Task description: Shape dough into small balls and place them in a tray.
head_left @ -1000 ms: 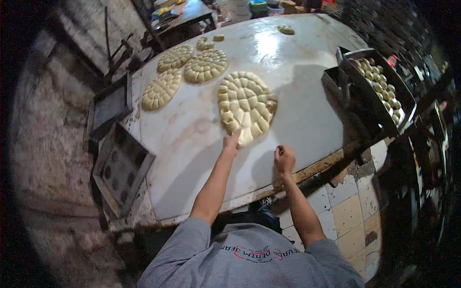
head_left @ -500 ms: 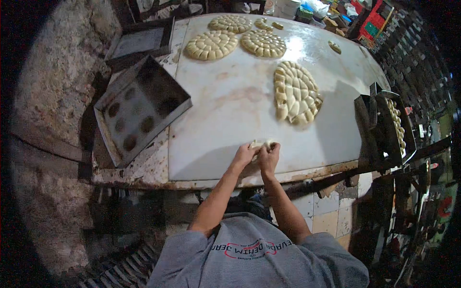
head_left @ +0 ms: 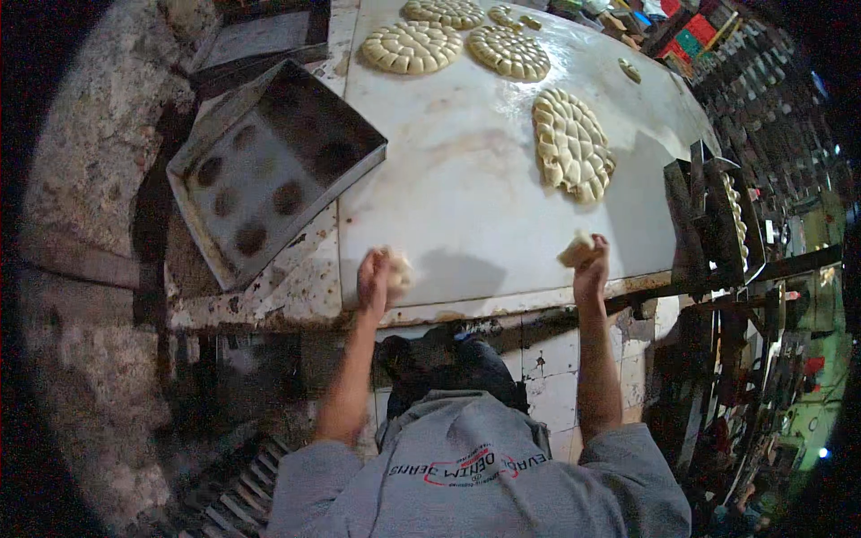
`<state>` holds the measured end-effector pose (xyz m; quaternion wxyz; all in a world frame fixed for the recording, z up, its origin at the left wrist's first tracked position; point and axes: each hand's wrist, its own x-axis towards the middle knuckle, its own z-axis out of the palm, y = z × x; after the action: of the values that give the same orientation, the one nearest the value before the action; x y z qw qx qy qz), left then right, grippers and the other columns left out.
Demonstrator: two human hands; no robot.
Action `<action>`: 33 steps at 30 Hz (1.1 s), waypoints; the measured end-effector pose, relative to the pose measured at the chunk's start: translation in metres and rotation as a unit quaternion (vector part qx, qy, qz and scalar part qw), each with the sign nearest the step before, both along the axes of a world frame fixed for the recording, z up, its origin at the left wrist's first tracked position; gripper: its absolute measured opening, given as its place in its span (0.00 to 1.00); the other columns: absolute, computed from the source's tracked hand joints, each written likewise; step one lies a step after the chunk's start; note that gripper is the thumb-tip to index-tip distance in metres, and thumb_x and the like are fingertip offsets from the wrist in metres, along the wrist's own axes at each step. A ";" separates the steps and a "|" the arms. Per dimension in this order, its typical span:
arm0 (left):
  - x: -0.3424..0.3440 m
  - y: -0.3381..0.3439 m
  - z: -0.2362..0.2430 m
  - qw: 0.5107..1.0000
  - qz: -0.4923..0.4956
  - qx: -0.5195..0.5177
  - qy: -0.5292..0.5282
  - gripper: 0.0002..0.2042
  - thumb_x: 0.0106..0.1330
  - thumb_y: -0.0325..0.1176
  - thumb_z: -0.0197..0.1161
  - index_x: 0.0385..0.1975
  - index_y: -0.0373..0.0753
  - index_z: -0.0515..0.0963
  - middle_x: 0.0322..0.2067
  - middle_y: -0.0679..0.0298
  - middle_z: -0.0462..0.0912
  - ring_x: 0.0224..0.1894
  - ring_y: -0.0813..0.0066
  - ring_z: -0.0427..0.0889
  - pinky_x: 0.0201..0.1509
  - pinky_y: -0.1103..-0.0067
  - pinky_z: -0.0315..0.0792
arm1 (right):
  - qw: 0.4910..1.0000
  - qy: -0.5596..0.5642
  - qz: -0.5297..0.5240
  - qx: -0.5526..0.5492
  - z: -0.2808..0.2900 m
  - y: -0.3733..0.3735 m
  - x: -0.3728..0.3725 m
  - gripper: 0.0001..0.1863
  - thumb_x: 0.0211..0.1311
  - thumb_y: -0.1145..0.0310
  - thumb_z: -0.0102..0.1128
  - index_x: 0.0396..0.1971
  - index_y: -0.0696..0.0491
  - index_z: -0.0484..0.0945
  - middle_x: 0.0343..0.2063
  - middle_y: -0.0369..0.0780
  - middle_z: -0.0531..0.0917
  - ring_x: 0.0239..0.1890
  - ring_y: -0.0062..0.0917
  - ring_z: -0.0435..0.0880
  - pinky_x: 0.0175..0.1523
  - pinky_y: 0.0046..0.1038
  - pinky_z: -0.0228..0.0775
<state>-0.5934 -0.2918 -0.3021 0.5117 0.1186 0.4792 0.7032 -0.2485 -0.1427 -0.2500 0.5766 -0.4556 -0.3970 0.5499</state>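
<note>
My left hand (head_left: 371, 285) is closed around a pale piece of dough (head_left: 399, 269), slightly blurred, above the near left part of the marble-like table top (head_left: 430, 206). Well apart from it, my right hand (head_left: 590, 271) grips another dough piece (head_left: 576, 249) near the table's front edge. Beyond the right hand lies a long, tapered cluster of dough pieces (head_left: 572, 148) packed side by side. At the far side are three rounded dough clusters, among them a left one (head_left: 413, 47) and a right one (head_left: 509, 52).
A dark metal tray (head_left: 269, 193) with round stains sits tilted at the table's left, a second tray (head_left: 260, 40) behind it. On the right edge stands a dark tin (head_left: 713, 224) with a row of dough pieces. One small dough piece (head_left: 630, 70) lies far right.
My hands have parted from close together, left going left and right going right, each with its own dough piece. The view has shifted, so the table sits higher in the picture.
</note>
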 end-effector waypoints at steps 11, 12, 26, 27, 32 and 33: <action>0.053 0.137 -0.005 0.680 0.146 -0.167 0.699 0.06 0.51 0.34 0.61 0.19 0.40 0.73 0.27 0.60 0.74 0.35 0.59 0.72 0.41 0.67 0.65 | 0.772 -0.606 -0.003 0.192 -0.060 0.099 -0.036 0.16 0.46 0.61 0.60 0.31 0.55 0.70 0.32 0.44 0.74 0.39 0.36 0.69 0.44 0.34 0.62; 0.067 0.139 0.002 0.685 0.119 -0.184 0.695 0.05 0.51 0.32 0.60 0.19 0.40 0.73 0.27 0.60 0.74 0.35 0.59 0.72 0.41 0.67 0.65 | 0.778 -0.599 -0.027 0.189 -0.065 0.095 -0.052 0.12 0.46 0.63 0.59 0.27 0.55 0.71 0.30 0.44 0.74 0.38 0.36 0.69 0.43 0.34 0.62; -0.003 0.111 -0.030 0.661 0.159 -0.212 0.702 0.04 0.45 0.27 0.56 0.20 0.38 0.69 0.22 0.57 0.71 0.30 0.55 0.69 0.35 0.65 0.64 | 0.764 -0.559 0.076 0.313 -0.064 0.118 -0.018 0.14 0.45 0.70 0.59 0.35 0.54 0.72 0.35 0.44 0.73 0.41 0.40 0.68 0.46 0.38 0.62; 0.009 0.136 -0.028 0.673 0.212 -0.217 0.675 0.03 0.45 0.27 0.56 0.18 0.38 0.69 0.20 0.57 0.72 0.29 0.55 0.70 0.34 0.66 0.65 | 0.781 -0.555 0.119 0.261 -0.056 0.122 -0.038 0.11 0.45 0.70 0.59 0.32 0.54 0.72 0.34 0.44 0.74 0.41 0.40 0.68 0.47 0.37 0.61; 0.110 0.147 -0.021 0.654 0.137 -0.167 0.725 0.03 0.47 0.27 0.57 0.18 0.37 0.72 0.24 0.56 0.73 0.32 0.54 0.71 0.36 0.66 0.66 | 0.788 -0.543 0.115 0.266 -0.071 0.066 -0.090 0.12 0.43 0.71 0.60 0.32 0.54 0.73 0.35 0.42 0.74 0.44 0.39 0.68 0.50 0.38 0.59; 0.119 0.132 -0.029 0.647 0.089 -0.157 0.741 0.03 0.47 0.28 0.58 0.20 0.37 0.72 0.26 0.55 0.73 0.33 0.54 0.71 0.37 0.65 0.67 | 0.767 -0.553 0.122 0.301 -0.083 0.052 -0.082 0.14 0.42 0.71 0.59 0.34 0.54 0.72 0.37 0.42 0.73 0.46 0.39 0.67 0.51 0.38 0.60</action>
<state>-0.4744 -0.1597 -0.3312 -0.0679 0.4752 0.8099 0.3372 -0.3304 -0.0909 -0.3329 0.2927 -0.4317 -0.8445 0.1213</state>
